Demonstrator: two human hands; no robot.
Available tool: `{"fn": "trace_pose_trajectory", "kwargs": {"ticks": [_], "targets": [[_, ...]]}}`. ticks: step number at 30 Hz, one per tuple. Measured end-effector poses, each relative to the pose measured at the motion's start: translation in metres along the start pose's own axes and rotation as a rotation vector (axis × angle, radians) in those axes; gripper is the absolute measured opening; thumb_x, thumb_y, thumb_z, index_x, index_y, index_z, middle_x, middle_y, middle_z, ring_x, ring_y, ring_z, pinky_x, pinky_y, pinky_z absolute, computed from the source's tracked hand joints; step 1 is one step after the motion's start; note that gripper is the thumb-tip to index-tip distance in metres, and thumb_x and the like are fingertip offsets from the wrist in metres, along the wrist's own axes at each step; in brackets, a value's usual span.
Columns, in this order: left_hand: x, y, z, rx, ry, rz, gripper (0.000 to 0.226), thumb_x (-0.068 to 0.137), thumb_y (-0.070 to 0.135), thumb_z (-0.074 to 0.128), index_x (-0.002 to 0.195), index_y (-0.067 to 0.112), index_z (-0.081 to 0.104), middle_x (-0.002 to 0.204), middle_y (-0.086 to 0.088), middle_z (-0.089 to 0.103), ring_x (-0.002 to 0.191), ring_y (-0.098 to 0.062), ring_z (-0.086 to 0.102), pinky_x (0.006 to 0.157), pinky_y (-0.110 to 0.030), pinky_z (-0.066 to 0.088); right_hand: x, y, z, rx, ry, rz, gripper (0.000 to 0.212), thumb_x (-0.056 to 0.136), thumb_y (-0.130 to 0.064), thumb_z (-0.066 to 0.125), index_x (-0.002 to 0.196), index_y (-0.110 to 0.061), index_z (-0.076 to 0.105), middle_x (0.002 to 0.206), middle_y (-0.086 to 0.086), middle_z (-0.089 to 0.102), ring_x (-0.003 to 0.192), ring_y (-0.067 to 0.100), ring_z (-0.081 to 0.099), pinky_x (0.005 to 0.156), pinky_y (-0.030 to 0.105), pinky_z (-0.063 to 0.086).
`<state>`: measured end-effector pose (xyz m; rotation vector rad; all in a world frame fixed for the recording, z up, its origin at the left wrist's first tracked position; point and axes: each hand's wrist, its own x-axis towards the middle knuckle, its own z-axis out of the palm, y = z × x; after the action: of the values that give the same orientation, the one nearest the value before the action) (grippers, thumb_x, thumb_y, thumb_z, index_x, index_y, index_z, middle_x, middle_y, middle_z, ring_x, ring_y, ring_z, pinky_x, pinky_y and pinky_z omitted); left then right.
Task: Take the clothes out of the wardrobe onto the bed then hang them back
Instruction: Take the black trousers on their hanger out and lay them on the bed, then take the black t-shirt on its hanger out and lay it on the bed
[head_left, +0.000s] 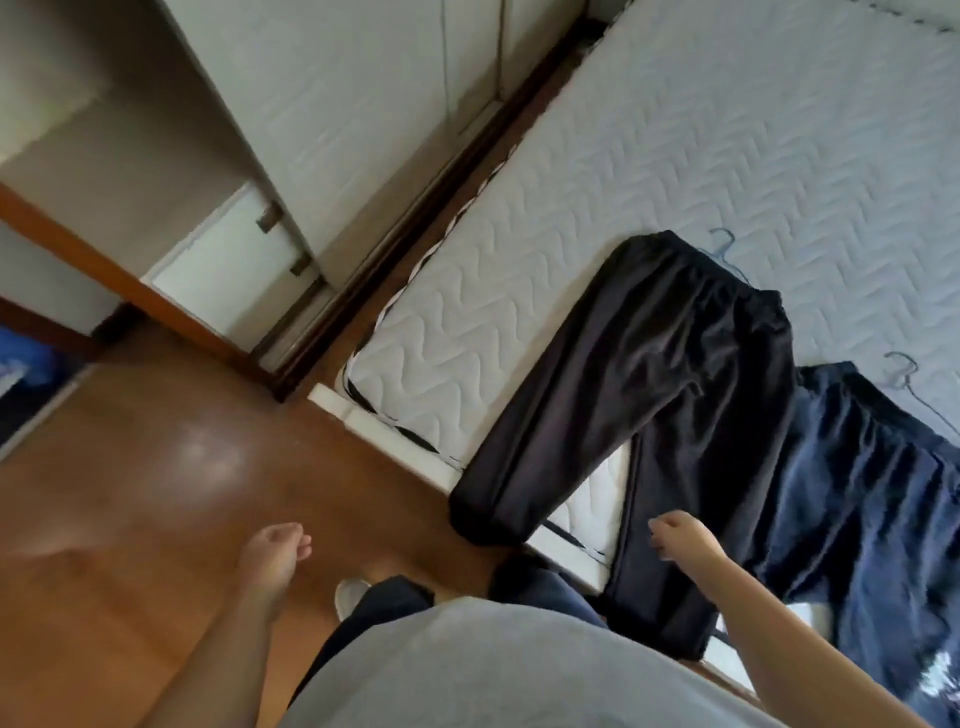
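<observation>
Navy garment (857, 467) — cut off at right edge. Two hangers (724, 245) — hooks only, rest hidden. Left hand (275, 556) blurred. Blue item (26, 364) at left edge: unidentifiable.

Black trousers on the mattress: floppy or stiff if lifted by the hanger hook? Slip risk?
Probably floppy: the black trousers wrinkle and their legs bend over the mattress edge. Likely light: the fabric gathers in fine folds. Lifted by the hanger hook, the legs would likely swing. Whether the waistband is clipped on cannot be seen, so it may slip.
</observation>
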<state>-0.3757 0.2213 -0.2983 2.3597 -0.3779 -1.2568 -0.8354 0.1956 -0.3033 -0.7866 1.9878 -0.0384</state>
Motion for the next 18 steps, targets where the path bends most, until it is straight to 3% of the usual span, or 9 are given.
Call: {"fn": "trace_pose_trajectory", "kwargs": {"ticks": [3,5,9,12,15,18], "targets": [[0.009,-0.042,-0.054,-0.092,0.034,-0.099,0.025,0.094,0.011,0.044,0.112,-0.005,0.054,0.094,-0.017,0.059,0.088,-0.025,0.054,0.089,-0.046,0.042,-0.023,-0.062,0.056,-0.041,-0.022,-0.116,0.012,0.087,-0.017,0.049,0.078,-0.013,0.056,0.073,0.007,0.060,0.074,0.025,0.057,0.073,0.035,0.046],[0.016,-0.074,-0.096,-0.153,0.048,-0.188,0.027,0.095,0.012,0.043,0.115,-0.005,0.051,0.098,-0.019,0.058,0.091,-0.024,0.052,0.096,-0.050,0.039,-0.042,-0.092,0.102,-0.121,-0.043,-0.203,0.012,0.083,-0.022,0.051,0.074,-0.016,0.057,0.074,0.008,0.060,0.075,0.027,0.056,0.075,0.041,0.049],[0.031,-0.139,-0.183,-0.279,0.108,-0.337,0.034,0.096,0.014,0.038,0.117,-0.010,0.049,0.092,-0.013,0.055,0.092,-0.024,0.049,0.082,-0.035,0.035,-0.077,-0.143,0.187,-0.277,-0.108,-0.302,0.018,0.086,-0.019,0.050,0.069,-0.019,0.053,0.074,0.007,0.057,0.073,0.024,0.054,0.074,0.036,0.046],[0.034,-0.176,-0.229,-0.358,0.192,-0.394,0.033,0.095,0.012,0.041,0.119,-0.011,0.048,0.099,-0.018,0.055,0.089,-0.026,0.052,0.090,-0.045,0.040,-0.108,-0.177,0.228,-0.414,-0.134,-0.382,0.011,0.086,-0.020,0.051,0.076,-0.020,0.054,0.085,0.006,0.058,0.082,0.022,0.055,0.080,0.033,0.042],[0.038,-0.197,-0.249,-0.419,0.225,-0.435,0.031,0.095,0.011,0.043,0.115,-0.011,0.051,0.103,-0.024,0.058,0.096,-0.035,0.057,0.099,-0.050,0.037,-0.124,-0.204,0.254,-0.407,-0.156,-0.390,0.008,0.087,-0.019,0.051,0.095,-0.019,0.053,0.094,0.009,0.063,0.093,0.029,0.061,0.085,0.035,0.045],[0.045,-0.206,-0.246,-0.476,0.195,-0.470,0.029,0.094,0.011,0.043,0.114,-0.008,0.051,0.097,-0.017,0.056,0.090,-0.029,0.055,0.078,-0.040,0.042,-0.119,-0.216,0.271,-0.475,-0.182,-0.380,0.015,0.087,-0.017,0.051,0.101,-0.014,0.056,0.099,0.014,0.065,0.097,0.032,0.061,0.084,0.037,0.047]]}}
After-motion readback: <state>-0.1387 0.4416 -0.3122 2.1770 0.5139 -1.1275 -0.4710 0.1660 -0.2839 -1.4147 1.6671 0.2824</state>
